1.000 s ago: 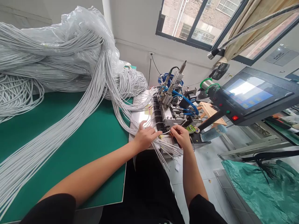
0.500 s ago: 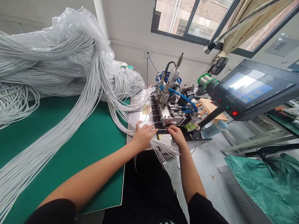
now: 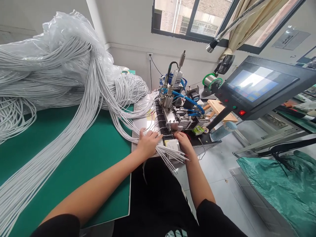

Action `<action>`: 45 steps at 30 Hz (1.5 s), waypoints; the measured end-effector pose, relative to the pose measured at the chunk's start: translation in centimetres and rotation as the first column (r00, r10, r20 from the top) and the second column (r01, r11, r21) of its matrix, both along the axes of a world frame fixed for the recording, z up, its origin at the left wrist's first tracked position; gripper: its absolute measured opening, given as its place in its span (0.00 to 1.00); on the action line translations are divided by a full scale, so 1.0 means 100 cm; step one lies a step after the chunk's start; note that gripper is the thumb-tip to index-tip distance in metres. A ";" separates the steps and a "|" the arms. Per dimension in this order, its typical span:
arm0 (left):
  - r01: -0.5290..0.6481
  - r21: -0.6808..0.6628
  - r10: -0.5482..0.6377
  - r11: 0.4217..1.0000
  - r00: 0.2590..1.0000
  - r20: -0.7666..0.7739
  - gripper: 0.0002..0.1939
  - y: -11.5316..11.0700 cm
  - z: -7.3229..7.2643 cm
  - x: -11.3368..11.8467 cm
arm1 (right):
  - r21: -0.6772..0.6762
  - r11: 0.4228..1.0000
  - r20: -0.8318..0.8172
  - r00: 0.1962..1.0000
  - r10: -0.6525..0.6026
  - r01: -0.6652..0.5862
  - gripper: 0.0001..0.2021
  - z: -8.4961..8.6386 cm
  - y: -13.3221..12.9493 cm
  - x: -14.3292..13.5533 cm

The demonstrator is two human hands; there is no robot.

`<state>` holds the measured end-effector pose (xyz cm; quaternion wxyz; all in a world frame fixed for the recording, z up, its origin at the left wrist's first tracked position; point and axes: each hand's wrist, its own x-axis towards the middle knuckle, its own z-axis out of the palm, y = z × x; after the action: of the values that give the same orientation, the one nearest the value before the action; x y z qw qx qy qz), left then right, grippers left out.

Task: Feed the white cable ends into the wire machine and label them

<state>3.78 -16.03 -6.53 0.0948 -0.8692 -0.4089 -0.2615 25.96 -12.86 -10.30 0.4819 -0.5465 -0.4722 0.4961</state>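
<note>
My left hand point(image 3: 147, 144) is closed round a bundle of white cables point(image 3: 170, 153) whose stripped ends fan out below the machine. One single cable point(image 3: 168, 135) runs from its fingertips across to my right hand point(image 3: 182, 140). The right fingers are pinched on the end of that cable at the front of the machine point(image 3: 170, 117), which has a metal head, blue hoses and a black rail. More white cables point(image 3: 81, 115) trail back over the green mat to a large pile in clear plastic.
A control screen point(image 3: 254, 84) on a black post stands right of the machine, with a solder wire spool point(image 3: 211, 81) behind. A bottle point(image 3: 223, 131) is beside the post. The green table point(image 3: 108, 171) ends left of my legs. Green sheeting point(image 3: 276, 184) lies at lower right.
The view has turned slightly, so the scene sits further left. My right hand has moved a little closer to the machine head with the cable end; the left still holds the bundle.
</note>
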 end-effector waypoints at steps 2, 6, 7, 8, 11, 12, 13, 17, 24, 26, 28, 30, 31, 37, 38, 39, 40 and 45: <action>-0.001 0.004 0.001 1.000 1.000 0.008 0.21 -0.001 0.000 0.000 | 0.006 1.000 -0.002 1.000 0.002 -0.002 0.19 0.001 -0.003 0.002; -0.011 0.003 0.011 1.000 1.000 0.015 0.19 -0.002 0.002 -0.002 | 0.042 0.999 0.067 0.998 0.023 -0.026 0.21 0.005 -0.012 0.014; -0.013 0.005 0.013 1.000 1.000 0.013 0.19 -0.002 0.002 -0.002 | 0.069 0.997 0.108 0.994 0.024 -0.031 0.21 0.008 -0.016 0.019; -0.013 0.006 0.013 1.000 1.000 0.010 0.20 -0.002 0.002 -0.002 | 0.097 0.995 0.154 0.988 0.019 -0.034 0.21 0.010 -0.021 0.024; -0.003 0.014 0.003 1.000 1.000 0.003 0.21 -0.001 0.000 -0.003 | 0.128 0.990 0.261 0.965 0.030 -0.065 0.20 0.023 -0.041 0.040; -0.002 0.018 0.002 1.000 1.000 0.004 0.22 0.000 0.000 -0.003 | 0.115 0.988 0.287 0.956 0.064 -0.101 0.19 0.028 -0.049 0.045; -0.004 0.022 0.004 1.000 1.000 0.006 0.22 0.000 -0.001 -0.002 | 0.101 0.984 0.311 0.944 0.109 -0.147 0.18 0.033 -0.057 0.049; -0.009 0.018 0.009 1.000 1.000 0.005 0.22 0.000 -0.002 -0.002 | 0.006 0.944 0.353 0.884 0.307 -0.331 0.16 0.045 -0.085 0.060; 0.133 0.057 -0.134 0.989 0.991 0.023 0.20 0.002 -0.001 -0.005 | 0.121 0.974 0.409 0.904 0.127 -0.192 0.14 0.038 -0.087 0.060; 0.237 0.078 -0.238 0.968 0.971 0.001 0.22 0.002 -0.001 -0.006 | 0.169 0.981 0.326 0.945 0.033 -0.093 0.14 0.035 -0.078 0.056; 0.302 0.113 -0.302 0.946 0.953 -0.017 0.23 0.002 0.000 -0.008 | 0.197 0.980 0.214 0.976 -0.040 -0.003 0.14 0.033 -0.067 0.050; 0.332 0.154 -0.333 0.931 0.943 -0.022 0.22 0.000 0.001 -0.009 | 0.218 0.973 0.113 0.989 -0.095 0.069 0.15 0.032 -0.055 0.043; 0.340 0.172 -0.341 0.925 0.940 -0.025 0.22 0.000 0.002 -0.010 | 0.228 0.969 0.071 0.991 -0.114 0.095 0.15 0.031 -0.050 0.040; 0.281 0.204 -0.278 0.938 0.960 -0.042 0.22 -0.001 0.001 -0.010 | 0.279 0.957 -0.114 0.992 -0.046 0.077 0.21 0.029 -0.028 0.020; 0.259 0.194 -0.255 0.946 0.966 -0.044 0.21 -0.001 0.001 -0.010 | 0.281 0.957 -0.131 0.991 -0.029 0.065 0.21 0.030 -0.026 0.017; 0.237 0.184 -0.232 0.954 0.972 -0.045 0.21 -0.001 0.001 -0.009 | 0.281 0.958 -0.142 0.990 -0.014 0.054 0.21 0.030 -0.024 0.014; 0.220 0.178 -0.215 0.959 0.976 -0.045 0.21 -0.001 0.001 -0.009 | 0.277 0.960 -0.148 0.989 -0.001 0.042 0.21 0.031 -0.023 0.012; 0.197 0.156 -0.192 0.968 0.980 -0.046 0.20 0.000 0.002 -0.008 | 0.249 0.968 -0.069 0.998 -0.007 0.024 0.19 0.029 -0.020 0.009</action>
<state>2.97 -16.01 -6.34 0.1443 -0.8986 -0.2979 -0.2880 26.84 -14.85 -7.44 0.5664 -0.4683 -0.5100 0.4470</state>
